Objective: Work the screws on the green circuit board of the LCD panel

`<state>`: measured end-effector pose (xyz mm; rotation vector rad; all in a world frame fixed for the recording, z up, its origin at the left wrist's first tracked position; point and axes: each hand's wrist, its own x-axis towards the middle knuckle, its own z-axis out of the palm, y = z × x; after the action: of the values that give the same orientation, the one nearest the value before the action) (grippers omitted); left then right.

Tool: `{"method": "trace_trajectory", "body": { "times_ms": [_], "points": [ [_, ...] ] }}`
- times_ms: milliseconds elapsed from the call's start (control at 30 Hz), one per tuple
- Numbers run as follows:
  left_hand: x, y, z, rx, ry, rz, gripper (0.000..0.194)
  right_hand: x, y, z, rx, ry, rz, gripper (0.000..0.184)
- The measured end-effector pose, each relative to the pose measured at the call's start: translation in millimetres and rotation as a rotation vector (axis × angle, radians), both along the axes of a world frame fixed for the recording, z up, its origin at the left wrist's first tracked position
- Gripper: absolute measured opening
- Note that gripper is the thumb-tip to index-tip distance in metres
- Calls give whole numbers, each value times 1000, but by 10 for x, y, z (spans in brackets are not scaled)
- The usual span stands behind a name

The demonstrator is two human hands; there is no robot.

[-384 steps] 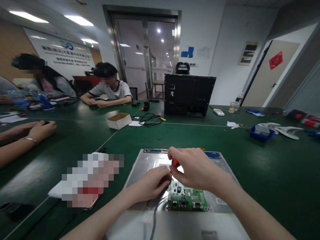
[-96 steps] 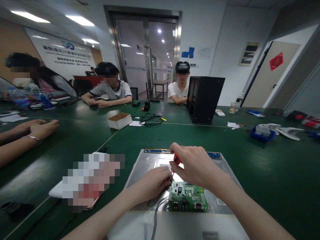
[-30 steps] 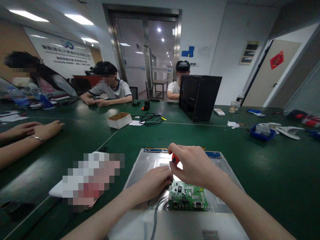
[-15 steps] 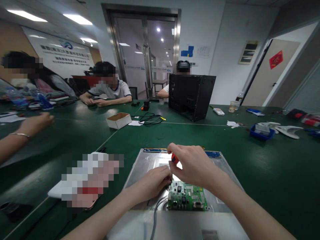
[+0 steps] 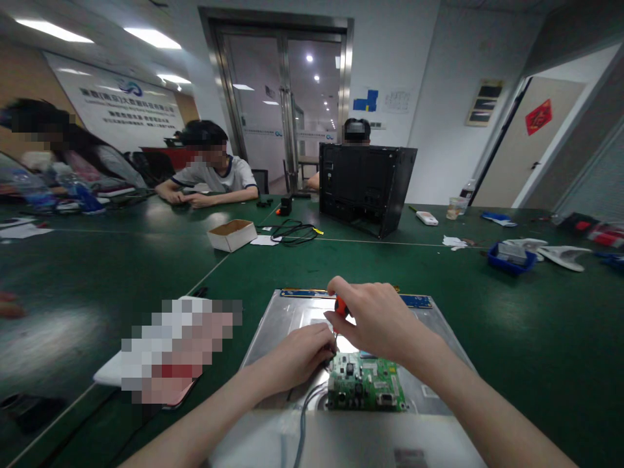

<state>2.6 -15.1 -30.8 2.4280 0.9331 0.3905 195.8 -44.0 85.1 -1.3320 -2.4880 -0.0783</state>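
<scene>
My right hand (image 5: 377, 318) is closed around the red-and-black handle of a screwdriver (image 5: 340, 307), held upright with its shaft pointing down. Beside the shaft, my left hand (image 5: 306, 346) has its fingers pinched together at the upper left corner of a green circuit board (image 5: 365, 385). What those fingertips hold is hidden. The board lies on the silvery metal back of a flat display panel (image 5: 263, 344), which has a narrow blue circuit strip (image 5: 415, 301) along its far edge. A grey cable (image 5: 302, 422) runs from near the board towards me.
On the green table (image 5: 273, 270) are a white and pink item (image 5: 170, 364), blurred out, left of the panel, and an open small box (image 5: 233, 235). Further back are a black cable (image 5: 295, 233), a black casing (image 5: 363, 185) and a blue tray (image 5: 509, 259). Co-workers sit across and left.
My right hand has shifted slightly, showing more of the screwdriver; my left hand stays put. A co-worker's arm at left has drawn back almost out of view. The black casing has turned and moved slightly left.
</scene>
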Motion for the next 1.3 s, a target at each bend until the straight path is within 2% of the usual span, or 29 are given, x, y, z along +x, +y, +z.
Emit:
{"method": "trace_trajectory", "body": {
  "times_ms": [133,433,733,1033,1300],
  "points": [
    [10,-25,39,18,10,19,12,4,15,-3,1,-3,-7,15],
    [-4,24,-35,23,2,7,12,-3,6,2,0,-6,-5,14],
    [4,-15,29,31,5,17,11,14,33,-16,24,-19,-25,17],
    [2,39,-54,28,-36,1,11,28,29,15,-55,71,30,17],
    [6,1,8,34,-32,0,12,31,61,-29,-34,109,28,17]
  ]
}}
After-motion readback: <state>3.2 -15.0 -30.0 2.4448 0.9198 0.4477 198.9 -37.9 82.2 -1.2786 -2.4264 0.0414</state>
